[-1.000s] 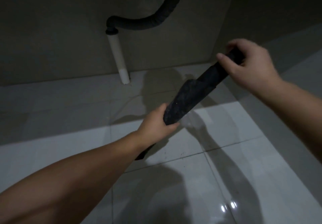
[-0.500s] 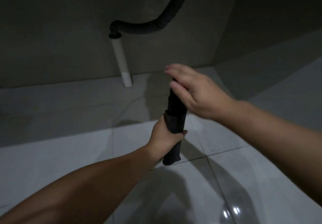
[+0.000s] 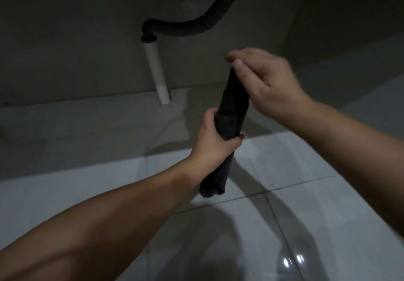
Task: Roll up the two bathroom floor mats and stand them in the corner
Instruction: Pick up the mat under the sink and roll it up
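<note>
Dim tiled floor (image 3: pixel 295 193) runs under a drain pipe (image 3: pixel 156 73). Left hand (image 3: pixel 215 141) has its fingers (image 3: pixel 237 141) wrapped round the rolled mat (image 3: pixel 231 110), held upright off the floor; right hand (image 3: pixel 269 84) pinches its top. Step: rolling done. Next, stand it in the corner.

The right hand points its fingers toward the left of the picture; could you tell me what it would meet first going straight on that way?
Probably the white drain pipe, though depth is unclear; the right hand might pass in front.
</note>
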Demonstrator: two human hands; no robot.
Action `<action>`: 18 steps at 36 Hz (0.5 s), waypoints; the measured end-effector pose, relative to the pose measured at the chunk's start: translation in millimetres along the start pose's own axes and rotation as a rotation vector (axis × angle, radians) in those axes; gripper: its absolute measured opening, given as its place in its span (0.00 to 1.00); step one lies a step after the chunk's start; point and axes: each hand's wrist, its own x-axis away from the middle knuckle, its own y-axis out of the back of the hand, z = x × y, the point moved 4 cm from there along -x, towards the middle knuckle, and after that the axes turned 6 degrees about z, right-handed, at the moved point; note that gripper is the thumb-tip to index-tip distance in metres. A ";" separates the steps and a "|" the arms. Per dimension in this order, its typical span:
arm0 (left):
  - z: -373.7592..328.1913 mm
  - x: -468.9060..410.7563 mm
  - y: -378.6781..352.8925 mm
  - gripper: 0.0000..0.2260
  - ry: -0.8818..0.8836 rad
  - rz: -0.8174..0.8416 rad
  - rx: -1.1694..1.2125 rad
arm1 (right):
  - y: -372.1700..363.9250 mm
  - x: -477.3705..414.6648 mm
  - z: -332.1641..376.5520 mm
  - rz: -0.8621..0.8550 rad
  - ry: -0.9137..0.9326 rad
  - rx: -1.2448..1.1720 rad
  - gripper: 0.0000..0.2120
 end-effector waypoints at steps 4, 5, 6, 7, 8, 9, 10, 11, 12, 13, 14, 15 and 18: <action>12.0 4.4 -1.3 0.26 0.030 0.053 -0.049 | -45.4 33.1 -8.8 0.372 -0.116 -0.005 0.16; 14.0 5.3 0.1 0.25 0.036 0.061 -0.046 | -47.1 34.1 -11.3 0.400 -0.112 -0.004 0.17; 11.6 4.5 2.4 0.24 0.033 0.061 -0.038 | -44.4 29.9 -13.3 0.396 -0.113 -0.018 0.18; 5.9 1.6 5.5 0.24 0.021 0.046 -0.029 | -38.8 22.7 -14.5 0.369 -0.127 -0.054 0.18; -0.2 -2.7 8.8 0.23 0.005 0.019 -0.017 | -32.0 15.5 -16.2 0.315 -0.141 -0.102 0.18; -5.8 -7.2 12.0 0.22 -0.009 -0.011 -0.007 | -25.9 10.8 -17.6 0.266 -0.164 -0.161 0.19; -9.5 -10.3 14.5 0.22 -0.021 -0.029 -0.008 | -23.6 10.8 -18.9 0.250 -0.177 -0.197 0.20; -10.5 -10.8 16.0 0.22 -0.025 -0.028 -0.024 | -25.9 14.9 -19.3 0.272 -0.177 -0.196 0.20; -7.7 -9.3 16.0 0.23 -0.016 -0.008 -0.047 | -32.3 22.2 -19.7 0.327 -0.160 -0.154 0.20; -1.2 -6.4 15.3 0.25 0.007 0.020 -0.070 | -40.9 31.5 -20.5 0.406 -0.137 -0.102 0.20; 6.7 -3.0 14.7 0.25 0.033 0.047 -0.089 | -47.8 39.4 -21.6 0.471 -0.123 -0.069 0.21; 12.5 0.1 14.7 0.26 0.047 0.063 -0.099 | -51.2 42.7 -23.4 0.504 -0.118 -0.058 0.21; 11.6 -2.3 18.0 0.26 0.044 0.041 -0.083 | -45.1 28.3 -31.0 0.442 -0.129 -0.069 0.21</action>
